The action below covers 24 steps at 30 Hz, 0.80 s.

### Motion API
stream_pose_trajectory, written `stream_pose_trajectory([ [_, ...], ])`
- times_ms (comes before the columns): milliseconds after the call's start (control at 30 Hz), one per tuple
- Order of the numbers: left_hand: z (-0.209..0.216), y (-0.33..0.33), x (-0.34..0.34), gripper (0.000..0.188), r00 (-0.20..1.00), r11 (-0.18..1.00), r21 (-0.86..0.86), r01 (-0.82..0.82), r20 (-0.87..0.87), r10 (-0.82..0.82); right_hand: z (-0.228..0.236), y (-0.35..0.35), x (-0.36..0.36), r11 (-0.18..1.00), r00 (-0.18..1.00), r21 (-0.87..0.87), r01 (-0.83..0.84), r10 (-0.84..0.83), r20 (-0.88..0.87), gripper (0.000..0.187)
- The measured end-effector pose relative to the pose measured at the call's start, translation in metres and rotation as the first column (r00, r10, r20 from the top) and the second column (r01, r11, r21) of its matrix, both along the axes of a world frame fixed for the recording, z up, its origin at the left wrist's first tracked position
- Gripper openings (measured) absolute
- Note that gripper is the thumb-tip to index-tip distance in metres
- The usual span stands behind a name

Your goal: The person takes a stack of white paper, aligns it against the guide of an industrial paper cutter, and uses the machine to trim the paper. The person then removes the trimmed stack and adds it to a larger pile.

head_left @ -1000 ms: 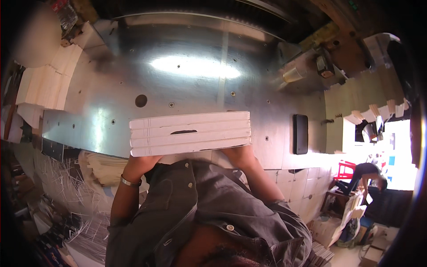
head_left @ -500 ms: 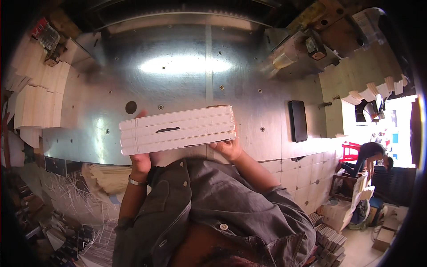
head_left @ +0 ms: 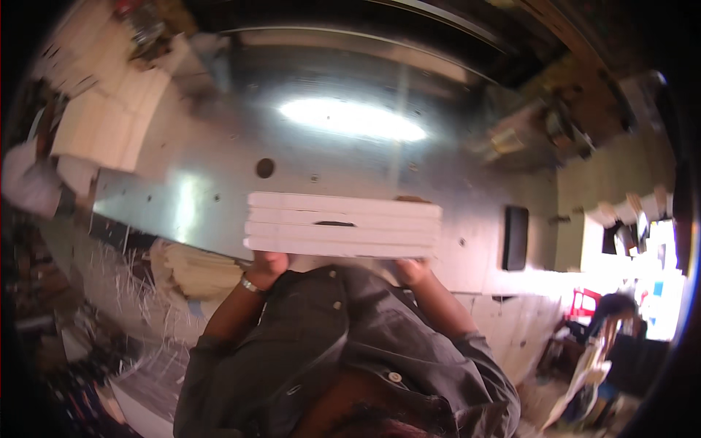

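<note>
Both my hands hold a stack of white paper blocks (head_left: 292, 219) in front of my body, over the near edge of a metal table (head_left: 241, 164). The stack shows several layers one on another, with a dark mark near the middle of its side. At its left end my left hand (head_left: 270, 263), with a metal band on the wrist, is closed on the lower edge. My right hand (head_left: 412, 270) grips the right end from below, and a bit of finger shows over the top edge. Most fingers are hidden by the stack.
A black phone (head_left: 515, 238) lies on the table's right part. Pale paper stacks stand at the left (head_left: 109, 124) and right (head_left: 613, 171) sides. Below the table's left edge are yellowish sheets (head_left: 197, 270) and paper shreds (head_left: 139, 310). Another person (head_left: 613, 314) bends at the far right, blurred.
My view has turned and is blurred, so the scene is shifted and rotated. The stack has gone from tilted to nearly level in view, still in both hands.
</note>
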<state>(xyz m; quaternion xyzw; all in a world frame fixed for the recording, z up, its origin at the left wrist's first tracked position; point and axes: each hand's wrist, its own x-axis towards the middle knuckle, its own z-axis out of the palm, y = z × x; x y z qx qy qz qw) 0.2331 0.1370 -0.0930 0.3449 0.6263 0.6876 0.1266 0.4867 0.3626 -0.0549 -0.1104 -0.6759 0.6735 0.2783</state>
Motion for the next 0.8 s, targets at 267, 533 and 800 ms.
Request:
stream_pose_trajectory([
  [267,0.104,0.037,0.018,0.107,0.993,0.996,0.081,0.020,0.114,-0.030,0.028,-0.003,-0.016,0.995,0.948,-0.099,-0.028,-0.005,-0.320,0.069],
  [533,0.096,0.039,0.015,0.104,0.980,0.996,0.088,0.008,0.197,-0.025,0.002,-0.001,-0.010,0.996,0.975,-0.048,0.079,-0.087,-0.202,0.069],
  [800,0.103,0.038,0.014,0.104,0.969,0.991,0.095,0.089,0.220,-0.109,0.031,-0.002,-0.008,0.998,0.994,-0.056,0.034,-0.040,-0.100,0.057],
])
